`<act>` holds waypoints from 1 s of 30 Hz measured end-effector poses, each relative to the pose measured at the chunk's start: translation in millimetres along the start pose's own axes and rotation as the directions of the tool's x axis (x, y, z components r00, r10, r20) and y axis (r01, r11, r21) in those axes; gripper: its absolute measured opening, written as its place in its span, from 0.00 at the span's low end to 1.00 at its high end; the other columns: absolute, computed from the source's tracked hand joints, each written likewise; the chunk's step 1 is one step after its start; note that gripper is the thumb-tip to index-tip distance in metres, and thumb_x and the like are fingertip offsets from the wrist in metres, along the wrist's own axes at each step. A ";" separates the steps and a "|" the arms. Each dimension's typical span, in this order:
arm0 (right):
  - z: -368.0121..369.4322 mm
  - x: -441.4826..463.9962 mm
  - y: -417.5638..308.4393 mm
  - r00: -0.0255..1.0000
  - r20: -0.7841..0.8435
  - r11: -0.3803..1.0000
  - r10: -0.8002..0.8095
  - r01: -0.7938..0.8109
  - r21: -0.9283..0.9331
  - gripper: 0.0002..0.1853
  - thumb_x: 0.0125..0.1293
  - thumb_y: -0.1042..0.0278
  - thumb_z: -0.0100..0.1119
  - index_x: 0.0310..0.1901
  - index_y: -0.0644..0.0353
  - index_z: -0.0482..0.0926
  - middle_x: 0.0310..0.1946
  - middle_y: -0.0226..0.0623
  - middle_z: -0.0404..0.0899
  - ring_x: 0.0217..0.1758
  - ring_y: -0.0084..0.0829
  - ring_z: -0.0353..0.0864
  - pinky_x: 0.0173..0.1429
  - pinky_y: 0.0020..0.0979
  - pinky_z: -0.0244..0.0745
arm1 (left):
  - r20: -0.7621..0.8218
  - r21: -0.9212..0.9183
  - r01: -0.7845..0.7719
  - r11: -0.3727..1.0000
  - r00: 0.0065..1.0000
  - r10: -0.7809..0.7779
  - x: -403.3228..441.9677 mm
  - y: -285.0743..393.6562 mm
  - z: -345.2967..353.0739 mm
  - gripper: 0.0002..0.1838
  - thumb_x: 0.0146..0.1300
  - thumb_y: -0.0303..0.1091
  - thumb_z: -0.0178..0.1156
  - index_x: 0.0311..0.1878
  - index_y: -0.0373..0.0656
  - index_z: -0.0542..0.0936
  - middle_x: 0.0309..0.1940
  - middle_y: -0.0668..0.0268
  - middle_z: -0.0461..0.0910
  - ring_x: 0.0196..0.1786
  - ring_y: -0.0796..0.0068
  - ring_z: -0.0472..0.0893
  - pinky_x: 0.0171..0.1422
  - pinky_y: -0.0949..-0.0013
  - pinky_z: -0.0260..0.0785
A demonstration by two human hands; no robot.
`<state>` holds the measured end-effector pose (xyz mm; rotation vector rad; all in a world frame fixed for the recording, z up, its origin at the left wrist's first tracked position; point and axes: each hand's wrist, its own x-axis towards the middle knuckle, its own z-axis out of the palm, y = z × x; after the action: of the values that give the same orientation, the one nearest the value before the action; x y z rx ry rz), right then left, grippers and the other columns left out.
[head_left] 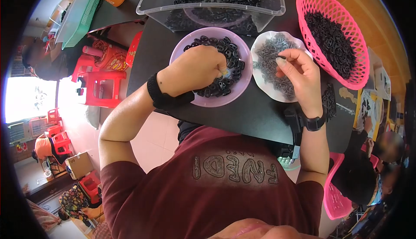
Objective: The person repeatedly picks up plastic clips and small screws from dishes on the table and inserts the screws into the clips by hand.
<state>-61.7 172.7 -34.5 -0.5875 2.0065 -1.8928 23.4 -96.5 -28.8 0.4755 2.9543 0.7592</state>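
My left hand (197, 70) is over a light purple bowl (245, 72) of small black oval ring-like pieces (232, 53). Its fingers are curled into a pinch down at the pieces, and what they hold, if anything, is hidden. Above a white scalloped dish (262, 87), my right hand (304, 76) pinches a small dark piece (281, 57) between thumb and forefinger. Heaped in that dish are many small greyish, clear-looking parts (273, 59), too fine to name. A dark band circles each wrist.
Behind the bowl stands a clear plastic bin (210, 9) of black pieces. A pink woven basket (303, 24) full of black pieces is at the right. More pieces lie on the dark table (255, 120). Red stools (102, 87) and other people are around the room.
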 end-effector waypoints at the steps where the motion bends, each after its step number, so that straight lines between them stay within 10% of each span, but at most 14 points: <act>1: 0.9 -0.4 0.0 1.000 0.000 1.000 0.002 -0.002 0.002 0.09 0.66 0.73 0.64 0.46 0.64 0.81 0.33 0.26 0.80 0.31 0.16 0.79 0.38 0.19 0.76 | 0.028 0.004 -0.003 1.000 1.000 0.003 -1.5 1.7 -1.4 0.05 0.55 0.29 0.62 0.35 0.41 0.82 0.31 0.60 0.79 0.40 0.57 0.79 0.46 0.57 0.71; 9: 5.0 -1.9 0.3 1.000 0.004 1.000 0.015 -0.015 0.006 0.08 0.66 0.73 0.64 0.46 0.64 0.81 0.33 0.25 0.79 0.31 0.16 0.79 0.38 0.19 0.76 | 0.026 0.108 -0.003 0.994 1.000 0.000 -8.1 9.1 11.9 0.07 0.54 0.28 0.64 0.37 0.40 0.80 0.31 0.58 0.78 0.41 0.53 0.79 0.48 0.56 0.72; 13: 6.5 -3.3 -3.3 1.000 -0.029 1.000 -0.005 0.006 0.016 0.08 0.67 0.74 0.64 0.46 0.63 0.81 0.33 0.25 0.79 0.31 0.16 0.79 0.38 0.19 0.76 | -0.050 -0.221 0.061 0.973 0.996 -0.074 0.7 23.3 -0.2 0.12 0.57 0.26 0.66 0.45 0.37 0.80 0.32 0.61 0.81 0.35 0.68 0.81 0.42 0.65 0.75; 18: -1.0 -8.4 -8.6 0.991 0.079 0.956 -0.104 0.078 0.283 0.09 0.66 0.76 0.63 0.46 0.65 0.79 0.34 0.32 0.81 0.32 0.20 0.80 0.39 0.22 0.77 | 0.039 -0.899 0.140 0.415 0.969 -0.244 24.2 67.9 -4.0 0.15 0.67 0.26 0.62 0.56 0.34 0.77 0.35 0.64 0.83 0.30 0.82 0.79 0.33 0.78 0.74; 23: -5.9 -14.3 -16.9 0.976 0.067 0.847 -0.206 0.143 0.512 0.09 0.67 0.77 0.62 0.48 0.66 0.78 0.36 0.37 0.83 0.33 0.25 0.83 0.40 0.25 0.78 | 0.068 -0.991 0.093 0.092 0.967 -0.247 45.2 90.5 10.4 0.15 0.74 0.33 0.55 0.55 0.32 0.78 0.33 0.66 0.81 0.29 0.82 0.78 0.32 0.78 0.74; 30: -15.1 -10.8 -12.9 0.982 0.048 0.873 -0.180 0.137 0.469 0.09 0.69 0.73 0.59 0.48 0.65 0.77 0.38 0.38 0.82 0.34 0.23 0.81 0.39 0.25 0.77 | 0.020 -0.962 0.074 0.261 0.979 -0.202 56.4 94.0 25.2 0.15 0.74 0.34 0.55 0.55 0.34 0.80 0.32 0.70 0.80 0.30 0.84 0.77 0.34 0.78 0.73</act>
<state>-58.9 190.7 -21.1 -0.7008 1.4024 -2.2926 -0.6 10.6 -4.6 0.0277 1.8643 2.3145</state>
